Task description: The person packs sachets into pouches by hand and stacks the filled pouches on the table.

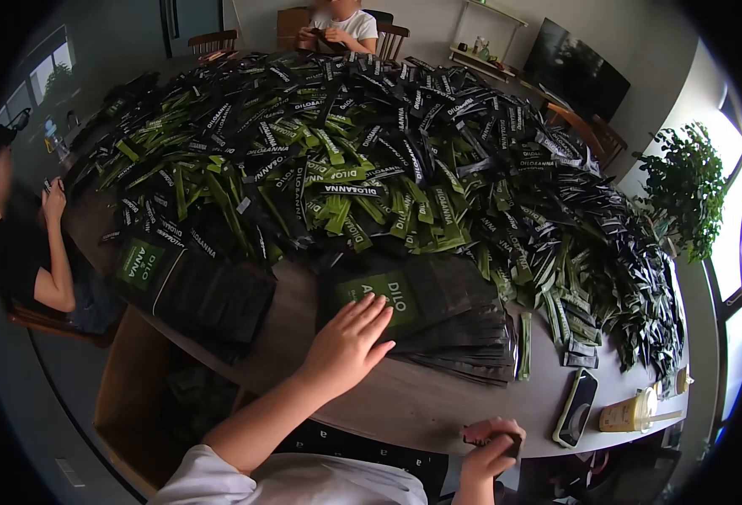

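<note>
My left hand (350, 341) lies with its fingers outstretched on the top pouch of a fanned stack of black pouches (455, 324) with a green label reading DILO. My right hand (491, 454), low at the table's front edge, is closed around a small black packet (475, 436) with light lettering; how many packets it grips is hidden. A single green stick packet (524, 345) stands beside the stack's right end. Beyond both hands spreads a large heap of black and green stick packets (354, 189).
Another stack of black pouches (211, 295) lies to the left. A phone (576, 408) and a drink cup (628, 414) are at the right edge. Below left is a cardboard box (127, 396). One person (26, 244) sits left, another (346, 29) at the far side.
</note>
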The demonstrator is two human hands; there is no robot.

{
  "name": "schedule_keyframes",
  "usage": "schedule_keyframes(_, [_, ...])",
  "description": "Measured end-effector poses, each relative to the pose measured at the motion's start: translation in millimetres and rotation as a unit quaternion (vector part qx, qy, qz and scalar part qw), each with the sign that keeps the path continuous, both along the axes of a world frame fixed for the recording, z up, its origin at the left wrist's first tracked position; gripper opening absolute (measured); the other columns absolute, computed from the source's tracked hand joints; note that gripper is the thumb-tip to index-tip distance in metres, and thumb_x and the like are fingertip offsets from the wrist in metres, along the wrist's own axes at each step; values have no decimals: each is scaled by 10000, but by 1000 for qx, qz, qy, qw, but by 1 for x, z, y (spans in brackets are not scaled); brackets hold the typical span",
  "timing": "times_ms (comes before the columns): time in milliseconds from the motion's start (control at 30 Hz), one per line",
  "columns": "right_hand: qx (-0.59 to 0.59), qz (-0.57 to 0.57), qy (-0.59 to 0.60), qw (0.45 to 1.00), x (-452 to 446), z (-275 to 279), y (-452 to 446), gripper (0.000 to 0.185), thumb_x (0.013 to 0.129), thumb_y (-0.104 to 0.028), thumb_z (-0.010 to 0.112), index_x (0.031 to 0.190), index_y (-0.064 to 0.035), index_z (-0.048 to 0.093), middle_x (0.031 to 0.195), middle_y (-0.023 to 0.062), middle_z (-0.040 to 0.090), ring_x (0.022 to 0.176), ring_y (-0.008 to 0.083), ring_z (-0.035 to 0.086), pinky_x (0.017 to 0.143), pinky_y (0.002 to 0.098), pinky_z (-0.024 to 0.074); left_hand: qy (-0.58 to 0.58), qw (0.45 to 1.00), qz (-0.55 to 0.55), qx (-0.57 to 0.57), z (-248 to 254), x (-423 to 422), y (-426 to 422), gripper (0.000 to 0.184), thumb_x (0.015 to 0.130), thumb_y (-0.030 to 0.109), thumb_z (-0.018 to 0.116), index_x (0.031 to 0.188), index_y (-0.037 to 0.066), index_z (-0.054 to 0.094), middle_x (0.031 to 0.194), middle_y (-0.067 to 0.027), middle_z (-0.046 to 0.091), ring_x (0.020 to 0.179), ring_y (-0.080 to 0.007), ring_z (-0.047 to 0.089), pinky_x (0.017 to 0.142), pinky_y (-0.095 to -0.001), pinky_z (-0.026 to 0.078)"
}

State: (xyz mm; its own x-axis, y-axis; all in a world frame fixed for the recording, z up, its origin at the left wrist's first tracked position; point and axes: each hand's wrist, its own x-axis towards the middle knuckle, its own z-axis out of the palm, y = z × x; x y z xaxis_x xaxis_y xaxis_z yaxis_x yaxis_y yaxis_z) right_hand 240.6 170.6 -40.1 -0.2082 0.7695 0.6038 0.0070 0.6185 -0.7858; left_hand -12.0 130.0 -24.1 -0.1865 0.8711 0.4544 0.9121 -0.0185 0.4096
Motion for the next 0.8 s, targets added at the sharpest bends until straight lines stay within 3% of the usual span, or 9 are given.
schedule_keyframes(100, [75,17,201,977,-6,23,-16,131,880,-109,359,814,-13,419,657,110,520,481,171,506,465,247,430,-6,999,10,42,7,-1,-10,318,793,210,592,1030,-1,574,1089,-148,564,1056,-274,513,911,-356,399])
schedule_keyframes(200, [-71,-4,-77,995,1,-9,-2,175,903,-159,369,834,-4,414,601,71,464,481,151,498,454,263,437,6,994,49,102,14,4,-23,221,791,126,591,975,5,598,1005,-114,611,946,-236,584,840,-345,453])
schedule_keyframes(300, [-88,19,67,994,-8,-3,-7,197,905,-202,388,823,-25,416,598,31,432,456,118,450,424,217,368,-30,990,42,134,24,15,-51,184,769,67,598,941,1,600,1007,-119,609,939,-245,587,802,-353,473])
schedule_keyframes(400, [-188,35,29,981,0,-12,-5,198,907,-236,406,845,-50,427,589,-6,398,428,59,340,360,195,227,-33,992,5,120,19,37,-78,224,746,56,614,958,-14,598,1029,-133,599,983,-252,572,842,-356,448])
schedule_keyframes(533, [-317,86,65,942,0,9,-16,187,905,-227,407,852,-49,432,600,-4,426,434,59,372,349,188,250,-13,997,-55,43,3,69,-107,287,745,105,636,1011,7,593,1086,-101,579,1081,-219,514,928,-365,378])
schedule_keyframes(600, [-410,-35,30,911,-4,16,-23,191,892,-234,437,826,-55,435,598,-10,435,426,68,400,347,183,283,9,995,-102,13,-8,81,-117,307,745,160,651,1025,42,599,1129,-70,561,1123,-195,481,959,-378,335])
schedule_keyframes(700, [-341,1,-113,933,-3,27,-28,293,674,-130,737,805,-22,499,684,-14,548,590,58,482,545,196,392,13,990,-137,-26,-18,87,-122,275,737,178,647,993,79,626,1095,-66,578,1106,-197,492,966,-413,301])
schedule_keyframes(767, [-349,8,-109,931,-5,23,-36,310,682,-91,728,870,-14,495,694,40,579,621,54,501,555,209,413,29,985,-151,-71,-17,85,-122,430,710,303,674,1081,102,584,1178,-84,520,1177,-237,418,979,-467,254])
schedule_keyframes(800, [-288,35,-111,950,-11,25,-39,315,694,-91,721,908,-23,500,753,59,595,645,63,530,583,215,433,15,990,-124,-68,-15,86,-122,761,653,451,687,1269,113,393,1314,-166,347,1244,-340,287,975,-551,191])
